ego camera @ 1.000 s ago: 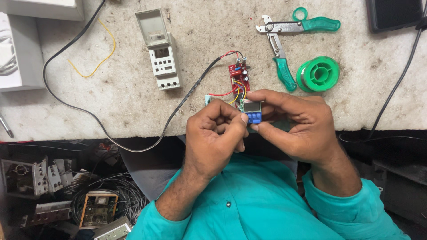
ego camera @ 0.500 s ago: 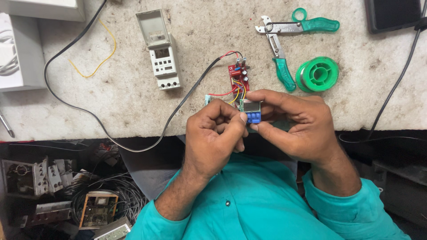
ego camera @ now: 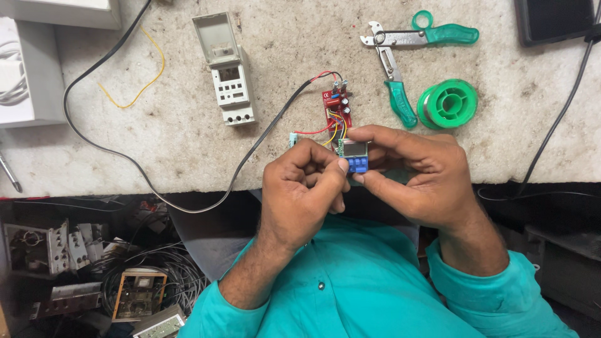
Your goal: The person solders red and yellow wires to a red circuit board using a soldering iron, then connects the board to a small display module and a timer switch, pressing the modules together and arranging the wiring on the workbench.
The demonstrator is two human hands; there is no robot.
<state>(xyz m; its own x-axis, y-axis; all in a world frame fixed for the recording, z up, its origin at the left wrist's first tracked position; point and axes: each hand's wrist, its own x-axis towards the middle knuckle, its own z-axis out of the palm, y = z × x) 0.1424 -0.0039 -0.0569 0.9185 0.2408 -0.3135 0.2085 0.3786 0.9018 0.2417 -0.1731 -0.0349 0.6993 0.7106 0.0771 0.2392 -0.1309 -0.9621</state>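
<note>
Both hands are pinched onto a little display module, a small green board with a greyish screen on top and blue buttons along its lower edge. The right hand has it clamped between the thumb underneath and the index finger stretched over the top, and the left hand is curled up tight with its thumb tip pressed against the module's left side, right by the blue buttons. So both grips are narrow and closed on the same small part, held just over the near edge of the workbench. Thin yellow, red and blue wires run from the module up to a red circuit board lying just above it on the bench, with a few small cylindrical parts standing on it. A black cable leaves that board and loops far off to the left of the module. Up and to the left of the module sits a pale grey timer housing with its flip cover open. Up and to the right there's a pair of cutters with green handles spread open, and just right of those a green spool. A loose yellow wire lies far left of the module. Below the bench edge, lower left of the module, there's a heap of scrap electronics and tangled wire. Sleeves are teal.
</note>
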